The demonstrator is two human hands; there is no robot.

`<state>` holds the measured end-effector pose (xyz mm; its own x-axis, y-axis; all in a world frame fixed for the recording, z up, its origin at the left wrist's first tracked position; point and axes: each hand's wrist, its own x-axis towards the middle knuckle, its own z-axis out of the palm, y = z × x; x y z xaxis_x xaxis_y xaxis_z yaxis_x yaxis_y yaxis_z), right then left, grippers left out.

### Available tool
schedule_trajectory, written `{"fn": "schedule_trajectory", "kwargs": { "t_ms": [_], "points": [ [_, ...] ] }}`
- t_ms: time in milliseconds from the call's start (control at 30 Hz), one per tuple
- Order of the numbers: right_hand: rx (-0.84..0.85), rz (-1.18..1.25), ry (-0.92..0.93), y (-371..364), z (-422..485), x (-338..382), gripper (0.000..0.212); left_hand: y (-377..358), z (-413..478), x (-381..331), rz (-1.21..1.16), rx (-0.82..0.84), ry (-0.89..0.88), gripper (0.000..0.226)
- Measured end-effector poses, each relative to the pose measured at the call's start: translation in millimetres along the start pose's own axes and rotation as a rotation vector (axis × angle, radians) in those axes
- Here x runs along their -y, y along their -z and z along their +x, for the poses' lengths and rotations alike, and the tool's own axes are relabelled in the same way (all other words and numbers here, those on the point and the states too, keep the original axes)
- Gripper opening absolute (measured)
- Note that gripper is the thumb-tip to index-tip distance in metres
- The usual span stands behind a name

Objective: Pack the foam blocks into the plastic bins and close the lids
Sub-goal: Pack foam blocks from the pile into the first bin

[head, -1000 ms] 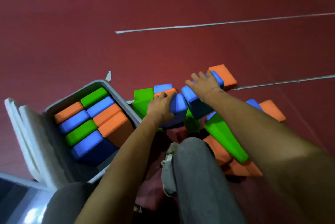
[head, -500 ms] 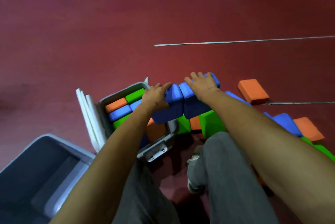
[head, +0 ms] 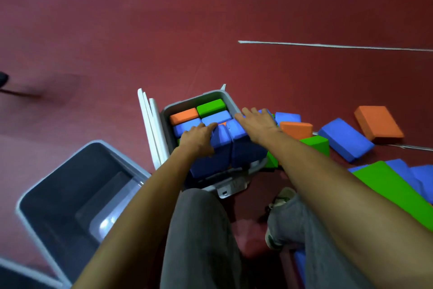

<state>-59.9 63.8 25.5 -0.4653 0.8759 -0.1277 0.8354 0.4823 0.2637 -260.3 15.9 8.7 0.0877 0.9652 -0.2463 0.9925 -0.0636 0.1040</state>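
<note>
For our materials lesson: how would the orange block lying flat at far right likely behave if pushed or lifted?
The orange block is flat-sided and lies on a broad face, so it should slide, not roll. Being foam, it is probably light: the left hand and right hand hold two blue blocks together.

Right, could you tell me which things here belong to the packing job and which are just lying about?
Job: two blue rectangular foam blocks between the left hand and right hand; part-filled grey plastic bin with open white lid; empty grey plastic bin; loose orange, blue and green foam blocks on the floor.
Lying about: white line on the red floor; the person's shoe.
</note>
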Motion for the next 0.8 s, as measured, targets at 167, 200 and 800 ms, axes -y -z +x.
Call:
{"fn": "schedule_trajectory", "kwargs": {
  "t_ms": [167, 200, 800],
  "points": [
    [0.034, -0.013, 0.105, -2, 32, 25, 0.053, -28, 4, 31, -0.061, 0.014, 0.081, 0.097],
    [0.05, -0.017, 0.13, -2, 39, 29, 0.053, -33, 5, 36, -0.067, 0.029, 0.094, 0.099],
    [0.16, -0.011, 0.165, -97, 63, 46, 0.076, -114, 32, 38, 0.014, 0.115, 0.11, 0.091]
  ]
}}
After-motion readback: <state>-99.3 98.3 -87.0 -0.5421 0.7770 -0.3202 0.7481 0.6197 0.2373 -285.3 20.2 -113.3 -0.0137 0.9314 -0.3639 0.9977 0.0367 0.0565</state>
